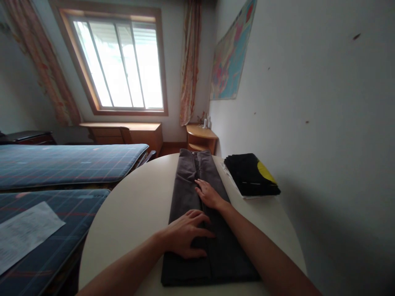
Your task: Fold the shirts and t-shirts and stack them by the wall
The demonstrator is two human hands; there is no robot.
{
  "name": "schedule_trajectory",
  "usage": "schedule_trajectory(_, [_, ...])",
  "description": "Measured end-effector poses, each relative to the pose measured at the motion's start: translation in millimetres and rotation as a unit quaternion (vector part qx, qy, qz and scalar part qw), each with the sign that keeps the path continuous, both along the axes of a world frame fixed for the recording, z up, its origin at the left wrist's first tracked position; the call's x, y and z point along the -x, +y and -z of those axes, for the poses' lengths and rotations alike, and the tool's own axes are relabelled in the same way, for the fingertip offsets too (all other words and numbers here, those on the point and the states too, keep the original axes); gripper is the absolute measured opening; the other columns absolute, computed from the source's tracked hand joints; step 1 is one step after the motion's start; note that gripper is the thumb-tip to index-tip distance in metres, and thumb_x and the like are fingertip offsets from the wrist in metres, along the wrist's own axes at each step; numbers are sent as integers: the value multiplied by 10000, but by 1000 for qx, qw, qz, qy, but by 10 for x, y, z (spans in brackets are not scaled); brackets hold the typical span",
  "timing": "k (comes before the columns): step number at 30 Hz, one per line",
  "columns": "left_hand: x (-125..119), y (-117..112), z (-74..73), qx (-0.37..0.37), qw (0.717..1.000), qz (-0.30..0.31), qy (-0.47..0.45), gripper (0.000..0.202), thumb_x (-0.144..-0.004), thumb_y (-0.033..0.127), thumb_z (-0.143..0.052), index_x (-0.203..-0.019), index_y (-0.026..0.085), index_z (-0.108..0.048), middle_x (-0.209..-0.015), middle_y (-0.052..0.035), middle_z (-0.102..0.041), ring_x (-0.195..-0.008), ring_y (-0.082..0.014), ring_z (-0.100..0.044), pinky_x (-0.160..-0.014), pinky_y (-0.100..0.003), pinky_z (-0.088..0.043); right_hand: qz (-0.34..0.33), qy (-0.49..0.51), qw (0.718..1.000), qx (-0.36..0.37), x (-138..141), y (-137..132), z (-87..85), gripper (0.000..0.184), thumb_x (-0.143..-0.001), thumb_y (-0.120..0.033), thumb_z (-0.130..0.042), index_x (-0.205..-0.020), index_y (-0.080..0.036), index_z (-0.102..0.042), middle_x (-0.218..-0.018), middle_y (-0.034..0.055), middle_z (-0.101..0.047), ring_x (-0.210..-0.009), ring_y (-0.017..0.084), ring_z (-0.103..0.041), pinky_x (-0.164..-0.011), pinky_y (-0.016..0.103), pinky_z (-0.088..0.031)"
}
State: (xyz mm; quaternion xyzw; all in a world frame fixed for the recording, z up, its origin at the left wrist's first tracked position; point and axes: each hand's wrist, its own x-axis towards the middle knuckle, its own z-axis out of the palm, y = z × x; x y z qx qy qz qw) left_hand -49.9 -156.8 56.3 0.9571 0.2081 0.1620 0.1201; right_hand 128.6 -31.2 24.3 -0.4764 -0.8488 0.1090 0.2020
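Observation:
A dark grey folded garment (185,197) lies lengthwise on the round white table (132,213), narrow at the far end and wider near me. It looks like cloth folded into a long strip, with a seam or gap down its middle. My left hand (187,233) rests on its nearer half, fingers spread and pointing right. Farther up, my right hand (209,194) lies on the cloth near the middle line, fingers stretched out toward the left. Neither hand grips anything. Parts of the cloth are hidden under my hands and right forearm.
To the right sits a folded black cloth stack (247,174) with a yellow patch, over something white. A wall (333,172) rises close on the right. Left of the table are plaid mattresses (70,164), one bearing a paper sheet (29,234). A corner shelf (202,131) stands behind.

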Motion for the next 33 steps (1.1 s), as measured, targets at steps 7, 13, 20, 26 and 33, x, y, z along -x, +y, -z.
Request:
schedule_trajectory(7, [-86,-129,1,32,998,-16,53,795,-790,484,-646,-1502,322,-333,-1561,-66,-324,-1448,-423,-185,-1142,-671,-115,-46,-80,995,24,-383,-463,16,521,-1003,-362,-319,-1501,-213,-358,-1568,54,-309,-1465,237,-216,-1187,477,-178])
schedule_trajectory(13, [-162,-302,-66,40,998,24,40,659,-819,475,-635,-1436,342,-446,-1548,-63,-354,-1419,-409,-278,-1141,-642,-194,-46,-61,997,14,-476,-709,-124,450,-981,-337,-392,-1400,-214,-504,-1488,67,-447,-1396,234,-344,-1149,436,-261])
schedule_trajectory(20, [-229,-134,53,12,996,-76,-46,390,-888,229,-532,-1270,273,-597,-1362,-60,-548,-1288,-252,-474,-1083,-404,-427,-6,-11,1000,-5,-339,-441,-260,386,-991,-374,-402,-1277,-211,-604,-1233,84,-640,-1149,220,-551,-1022,369,-396])
schedule_trajectory(26, [-225,-63,144,41,988,-148,31,638,-863,380,-607,-1463,295,-406,-1591,-98,-253,-1451,-417,-177,-1132,-640,-241,51,16,998,34,-30,213,-193,414,-995,-410,-385,-1339,-277,-575,-1291,40,-634,-1247,229,-514,-1078,379,-343])
schedule_trajectory(33, [-239,-71,133,62,986,-149,44,672,-856,436,-615,-1474,308,-388,-1606,-82,-217,-1461,-416,-135,-1143,-642,-209,120,0,992,44,207,574,-32,401,-965,-359,-435,-1285,-206,-623,-1371,78,-570,-1345,278,-395,-1108,450,-295])
